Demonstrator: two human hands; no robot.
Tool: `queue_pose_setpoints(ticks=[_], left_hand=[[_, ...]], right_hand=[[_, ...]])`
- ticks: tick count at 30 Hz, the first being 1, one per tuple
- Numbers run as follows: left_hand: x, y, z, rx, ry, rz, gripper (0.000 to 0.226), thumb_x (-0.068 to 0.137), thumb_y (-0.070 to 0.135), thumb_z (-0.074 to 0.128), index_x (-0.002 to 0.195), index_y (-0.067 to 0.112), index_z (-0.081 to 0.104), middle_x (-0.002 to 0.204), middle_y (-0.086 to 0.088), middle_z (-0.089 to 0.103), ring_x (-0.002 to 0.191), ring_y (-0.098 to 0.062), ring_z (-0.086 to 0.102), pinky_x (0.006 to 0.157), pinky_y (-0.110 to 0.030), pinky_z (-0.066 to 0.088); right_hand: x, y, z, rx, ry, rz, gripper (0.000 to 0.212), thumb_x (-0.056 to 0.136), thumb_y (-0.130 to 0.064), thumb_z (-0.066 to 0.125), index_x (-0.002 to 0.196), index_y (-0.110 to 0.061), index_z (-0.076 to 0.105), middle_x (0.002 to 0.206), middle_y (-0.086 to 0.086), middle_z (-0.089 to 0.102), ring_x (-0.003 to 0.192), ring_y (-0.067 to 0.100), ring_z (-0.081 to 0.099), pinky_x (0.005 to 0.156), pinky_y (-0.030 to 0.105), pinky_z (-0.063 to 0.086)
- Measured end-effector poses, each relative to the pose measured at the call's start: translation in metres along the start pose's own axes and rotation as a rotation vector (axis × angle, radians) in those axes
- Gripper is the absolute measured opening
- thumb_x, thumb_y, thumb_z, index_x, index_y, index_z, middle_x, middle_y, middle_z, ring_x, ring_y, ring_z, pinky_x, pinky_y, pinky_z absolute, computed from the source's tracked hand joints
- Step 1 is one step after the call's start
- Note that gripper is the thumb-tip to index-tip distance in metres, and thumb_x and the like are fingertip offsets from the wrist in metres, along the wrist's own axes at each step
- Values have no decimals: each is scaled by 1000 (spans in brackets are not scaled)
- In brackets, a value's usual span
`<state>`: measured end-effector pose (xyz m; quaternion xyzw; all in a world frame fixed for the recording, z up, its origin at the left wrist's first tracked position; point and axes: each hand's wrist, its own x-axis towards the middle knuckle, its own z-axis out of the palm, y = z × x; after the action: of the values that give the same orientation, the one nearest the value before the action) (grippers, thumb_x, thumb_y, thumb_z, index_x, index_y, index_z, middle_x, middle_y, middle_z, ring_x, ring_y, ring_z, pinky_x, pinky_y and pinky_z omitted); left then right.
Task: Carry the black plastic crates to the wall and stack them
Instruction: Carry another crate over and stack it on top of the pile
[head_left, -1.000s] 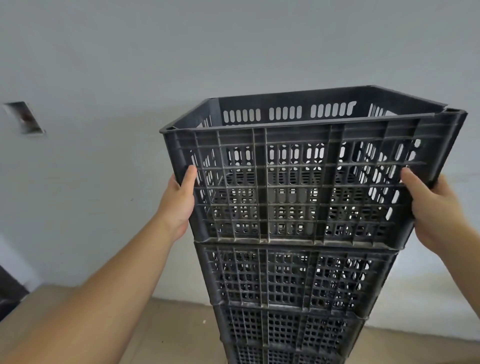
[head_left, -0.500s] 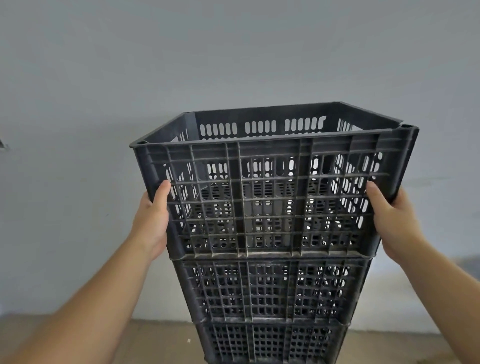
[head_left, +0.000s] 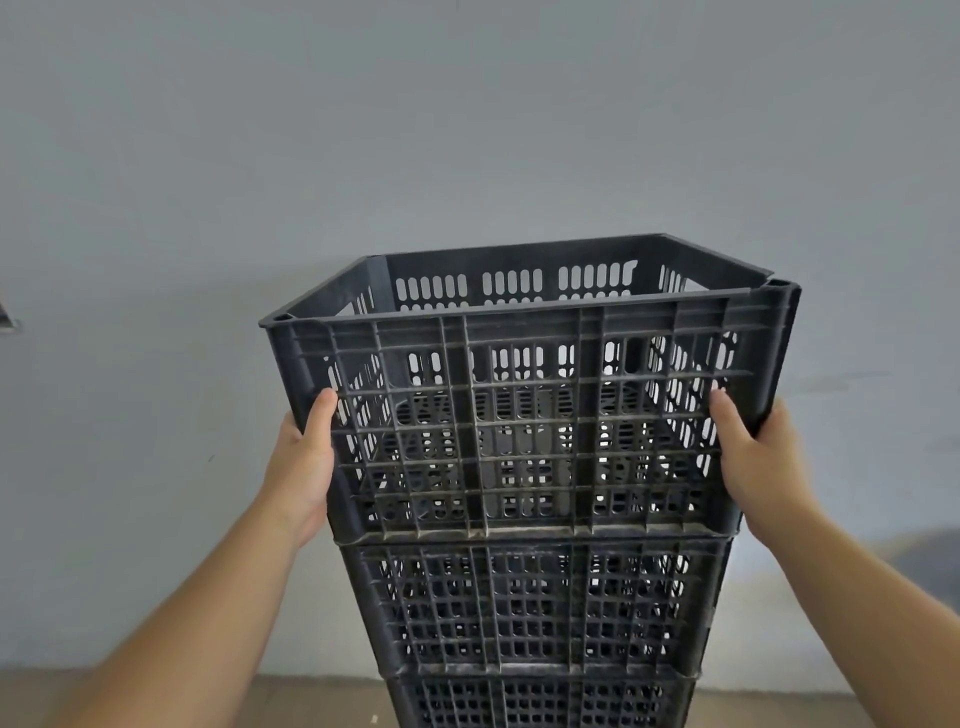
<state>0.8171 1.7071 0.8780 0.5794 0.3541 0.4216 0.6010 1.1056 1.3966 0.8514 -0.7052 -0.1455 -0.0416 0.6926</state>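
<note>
A black slotted plastic crate (head_left: 530, 415) sits as the top one of a stack against the grey wall. Under it is a second black crate (head_left: 535, 608), and the upper part of a third crate (head_left: 540, 701) shows at the bottom edge. My left hand (head_left: 304, 467) grips the top crate's left side, thumb on its front face. My right hand (head_left: 753, 462) grips its right side the same way. The top crate is empty inside and looks level on the one below.
The plain grey wall (head_left: 467, 130) fills the background right behind the stack. A strip of tan floor (head_left: 208, 701) shows at the bottom. A small fixture (head_left: 6, 317) is on the wall at the far left edge.
The view has shifted, so the stack now sits lower and more central in the frame. Both hands keep the same hold on the top crate's sides.
</note>
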Motion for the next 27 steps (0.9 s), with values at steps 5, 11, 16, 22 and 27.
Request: queue_pose_setpoints(ticks=[5,11,16,22,27], left_hand=[[-1,-1,-2,103,2,-12,78,74,88,52,135,41,48,116,18,61,107,-10,57,97,-38,39],[-2,20,-10,154,2,59,36,93,56,62,121,33,60,112,9,72,107,-15,67,79,-28,44],[-12,67,-6,117,159,346,55,87,35,52,142,33,46,134,12,58,125,-12,55,97,-29,37],[-32,127,21,530,176,839,51,98,29,47,147,17,47,149,-1,47,134,-14,46,114,-38,38],[-38,159,64,892,39,817,43,98,40,46,139,28,50,128,16,66,56,-2,60,68,-31,47]], right_hand=[[0,-6,-8,-40,-85,45,44,69,-83,58,95,-47,55,93,-12,69,86,13,67,69,37,51],[7,-39,-27,-31,-124,-44,42,72,-61,59,113,-49,57,113,-10,68,89,2,68,75,32,52],[15,-95,-40,-49,75,-183,54,92,-53,40,143,-33,40,141,-6,48,120,8,46,96,32,32],[22,-173,-26,-324,31,-459,49,98,-46,34,144,-29,42,148,-4,43,130,15,43,98,33,31],[17,-214,13,-626,-213,-605,57,100,-51,24,152,-28,28,157,-2,36,139,21,39,109,44,32]])
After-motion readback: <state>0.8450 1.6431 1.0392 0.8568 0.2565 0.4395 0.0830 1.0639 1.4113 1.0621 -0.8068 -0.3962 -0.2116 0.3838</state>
